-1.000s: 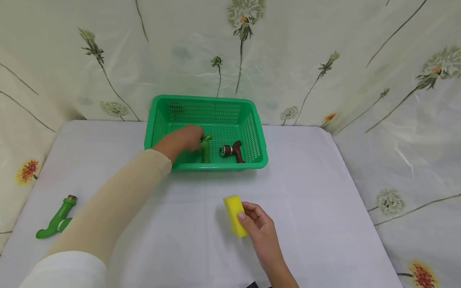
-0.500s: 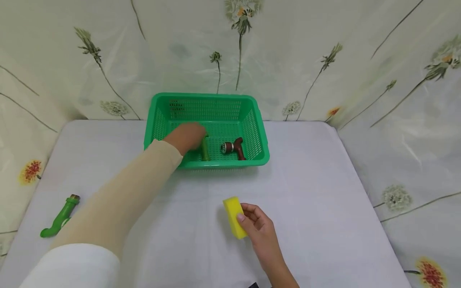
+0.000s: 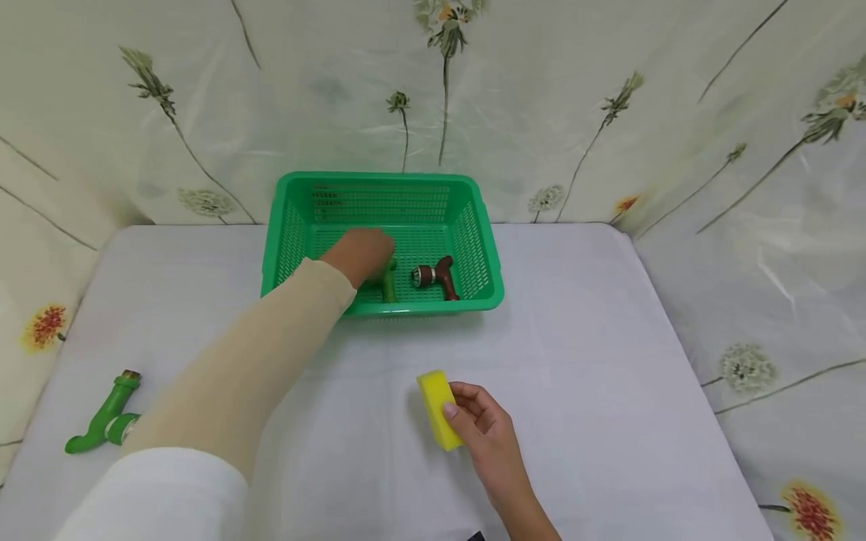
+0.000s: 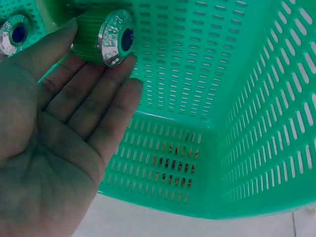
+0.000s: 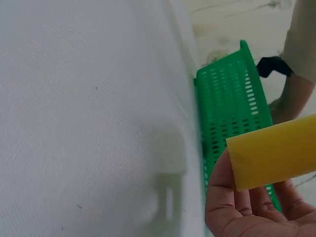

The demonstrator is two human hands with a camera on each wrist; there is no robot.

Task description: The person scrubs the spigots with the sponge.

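Currently, the left hand [image 3: 363, 252] grasps a green tap [image 3: 389, 288] inside the green basket [image 3: 436, 307], the beige sleeve [image 3: 233, 368] hiding part of the basket's near rim. A brown tap [image 3: 446, 282] lies in the basket, right of that tap. In front of the basket, the right hand [image 3: 492, 439] pinches a yellow sponge [image 3: 438, 409]. Front-left of the basket, a second tap [image 3: 104, 418] lies on the tabletop [image 3: 575, 353]; flowered sheeting [image 3: 514, 128] rises behind the basket.

A white-covered table [image 3: 575, 361] stands enclosed at the back and sides by glossy dandelion-print sheeting [image 3: 521, 113], forming a small screened-off tabletop nook; whether the room beyond is a home or workshop cannot be told.
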